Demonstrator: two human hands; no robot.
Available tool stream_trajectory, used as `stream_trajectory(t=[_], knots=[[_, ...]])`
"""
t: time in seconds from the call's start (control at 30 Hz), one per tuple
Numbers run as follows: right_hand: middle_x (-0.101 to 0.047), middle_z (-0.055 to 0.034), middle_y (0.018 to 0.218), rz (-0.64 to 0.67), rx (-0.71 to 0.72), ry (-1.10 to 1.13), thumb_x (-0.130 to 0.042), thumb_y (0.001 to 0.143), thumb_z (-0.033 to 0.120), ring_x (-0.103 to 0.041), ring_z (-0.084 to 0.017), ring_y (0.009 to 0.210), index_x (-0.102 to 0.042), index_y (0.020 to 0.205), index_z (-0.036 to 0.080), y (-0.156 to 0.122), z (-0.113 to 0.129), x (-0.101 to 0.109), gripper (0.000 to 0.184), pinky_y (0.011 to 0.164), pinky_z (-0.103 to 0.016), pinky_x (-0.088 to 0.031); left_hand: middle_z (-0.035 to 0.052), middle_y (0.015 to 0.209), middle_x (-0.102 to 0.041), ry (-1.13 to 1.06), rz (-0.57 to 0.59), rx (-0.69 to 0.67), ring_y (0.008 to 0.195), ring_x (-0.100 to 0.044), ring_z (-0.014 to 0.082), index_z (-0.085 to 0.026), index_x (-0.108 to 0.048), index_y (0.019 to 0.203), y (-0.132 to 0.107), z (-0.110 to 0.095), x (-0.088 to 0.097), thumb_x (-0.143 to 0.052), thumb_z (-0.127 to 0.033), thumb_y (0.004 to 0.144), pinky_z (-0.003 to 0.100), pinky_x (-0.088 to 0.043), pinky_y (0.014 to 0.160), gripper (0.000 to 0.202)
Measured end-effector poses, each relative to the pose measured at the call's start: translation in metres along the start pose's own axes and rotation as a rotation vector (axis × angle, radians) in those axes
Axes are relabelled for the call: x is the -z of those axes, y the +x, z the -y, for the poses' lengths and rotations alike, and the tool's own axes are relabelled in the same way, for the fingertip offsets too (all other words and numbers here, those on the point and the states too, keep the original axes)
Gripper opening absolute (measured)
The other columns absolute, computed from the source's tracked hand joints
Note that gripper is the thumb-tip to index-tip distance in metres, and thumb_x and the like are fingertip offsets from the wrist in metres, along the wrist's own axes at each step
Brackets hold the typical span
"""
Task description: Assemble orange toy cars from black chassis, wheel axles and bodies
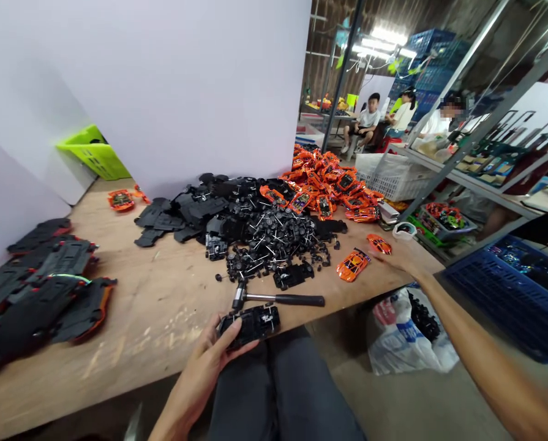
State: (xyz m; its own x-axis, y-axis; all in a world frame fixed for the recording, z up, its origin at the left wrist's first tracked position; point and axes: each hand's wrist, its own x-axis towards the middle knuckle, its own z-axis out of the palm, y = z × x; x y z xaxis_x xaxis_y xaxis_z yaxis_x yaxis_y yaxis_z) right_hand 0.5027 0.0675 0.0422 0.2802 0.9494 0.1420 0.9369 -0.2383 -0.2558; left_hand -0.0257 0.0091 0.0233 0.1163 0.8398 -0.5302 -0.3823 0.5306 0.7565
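My left hand (212,355) grips a black toy car chassis (251,323) at the near edge of the wooden table (163,306), above my lap. My right hand (400,256) is stretched far to the right, closing on an orange toy car body (379,244) at the table's right edge. A second orange car body (352,264) lies just left of it. A small hammer (274,298) with a black handle lies right behind the chassis.
A heap of black chassis parts, wheels and axles (255,226) fills the table's middle, with a pile of orange car bodies (329,187) behind. Assembled black undersides (39,288) lie stacked at left. A green basket (94,152) sits far left. Other people sit in the background.
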Motion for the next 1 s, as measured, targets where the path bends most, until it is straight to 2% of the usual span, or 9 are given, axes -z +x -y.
stream_trajectory(t=[0.13, 0.2, 0.3, 0.37, 0.43, 0.5, 0.6, 0.73, 1.0], knots=[[-0.076, -0.028, 0.108, -0.035, 0.034, 0.058, -0.072, 0.087, 0.051, -0.073, -0.041, 0.1, -0.075, 0.113, 0.009, -0.017, 0.06, 0.014, 0.05, 0.087, -0.051, -0.056, 0.0151, 0.132, -0.071, 0.002, 0.012, -0.022, 0.127, -0.067, 0.0357, -0.014, -0.066, 0.122, -0.008, -0.001, 0.01, -0.083, -0.023, 0.084, 0.052, -0.064, 0.098, 0.042], [-0.073, -0.0182, 0.126, -0.02, 0.254, 0.265, -0.073, 0.088, 0.05, -0.072, -0.034, 0.109, -0.067, 0.133, 0.019, -0.043, 0.121, 0.01, 0.055, 0.091, -0.043, -0.059, 0.0164, 0.137, -0.068, 0.017, -0.012, -0.013, 0.127, -0.067, 0.0354, -0.014, -0.065, 0.124, -0.008, 0.0, 0.015, -0.083, -0.022, 0.084, 0.053, -0.065, 0.097, 0.044], [-0.072, -0.0094, 0.128, 0.22, 0.698, 0.451, -0.078, 0.087, 0.039, -0.07, -0.029, 0.111, -0.063, 0.136, 0.027, -0.093, 0.221, -0.014, 0.052, 0.096, -0.042, -0.059, 0.0184, 0.141, -0.066, 0.025, -0.002, -0.003, 0.124, -0.068, 0.0347, -0.013, -0.066, 0.126, -0.005, 0.003, 0.02, -0.08, -0.031, 0.089, 0.052, -0.064, 0.096, 0.044], [-0.07, -0.0097, 0.128, 0.29, 0.832, 0.531, -0.077, 0.085, 0.027, -0.069, -0.028, 0.112, -0.059, 0.138, 0.026, -0.12, 0.271, -0.037, 0.056, 0.097, -0.041, -0.059, 0.0191, 0.136, -0.07, -0.003, 0.077, 0.003, 0.122, -0.069, 0.0349, -0.012, -0.068, 0.126, -0.003, 0.005, 0.023, -0.071, -0.048, 0.094, 0.053, -0.062, 0.098, 0.048], [-0.068, -0.0109, 0.128, 0.327, 0.875, 0.575, -0.076, 0.083, 0.02, -0.069, -0.028, 0.113, -0.057, 0.139, 0.024, -0.133, 0.299, -0.059, 0.059, 0.098, -0.041, -0.058, 0.0199, 0.13, -0.073, -0.042, 0.182, 0.008, 0.121, -0.07, 0.0357, -0.012, -0.07, 0.126, -0.002, 0.006, 0.026, -0.057, -0.065, 0.097, 0.053, -0.061, 0.099, 0.062], [-0.067, -0.0117, 0.13, 0.355, 0.885, 0.569, -0.075, 0.081, 0.016, -0.068, -0.028, 0.116, -0.056, 0.138, 0.024, -0.137, 0.308, -0.074, 0.061, 0.101, -0.042, -0.057, 0.0201, 0.128, -0.074, -0.066, 0.248, 0.004, 0.121, -0.069, 0.0357, -0.012, -0.071, 0.125, -0.001, 0.008, 0.029, -0.048, -0.075, 0.095, 0.051, -0.06, 0.099, 0.073], [-0.067, -0.0122, 0.13, 0.393, 0.896, 0.517, -0.073, 0.08, 0.013, -0.067, -0.03, 0.119, -0.055, 0.138, 0.024, -0.136, 0.309, -0.084, 0.061, 0.104, -0.045, -0.056, 0.0181, 0.128, -0.074, -0.044, 0.242, -0.037, 0.117, -0.071, 0.0339, -0.014, -0.069, 0.123, 0.001, 0.012, 0.032, -0.057, -0.073, 0.092, 0.048, -0.061, 0.097, 0.068], [-0.065, -0.0128, 0.134, 0.453, 0.916, 0.468, -0.071, 0.081, 0.013, -0.064, -0.031, 0.125, -0.053, 0.141, 0.023, -0.135, 0.307, -0.083, 0.063, 0.107, -0.047, -0.056, 0.0126, 0.122, -0.073, 0.036, 0.186, -0.11, 0.114, -0.071, 0.031, -0.017, -0.063, 0.116, 0.004, 0.02, 0.033, -0.078, -0.056, 0.086, 0.045, -0.063, 0.092, 0.052], [-0.056, -0.0152, 0.15, 0.476, 0.979, 0.328, -0.066, 0.097, 0.028, -0.054, -0.031, 0.14, -0.041, 0.154, 0.024, -0.136, 0.302, -0.083, 0.062, 0.116, -0.05, -0.05, 0.0082, 0.113, -0.069, 0.02, 0.099, -0.129, 0.106, -0.068, 0.0274, -0.019, -0.06, 0.109, 0.005, 0.033, 0.034, -0.079, -0.055, 0.084, 0.039, -0.062, 0.084, 0.048]])
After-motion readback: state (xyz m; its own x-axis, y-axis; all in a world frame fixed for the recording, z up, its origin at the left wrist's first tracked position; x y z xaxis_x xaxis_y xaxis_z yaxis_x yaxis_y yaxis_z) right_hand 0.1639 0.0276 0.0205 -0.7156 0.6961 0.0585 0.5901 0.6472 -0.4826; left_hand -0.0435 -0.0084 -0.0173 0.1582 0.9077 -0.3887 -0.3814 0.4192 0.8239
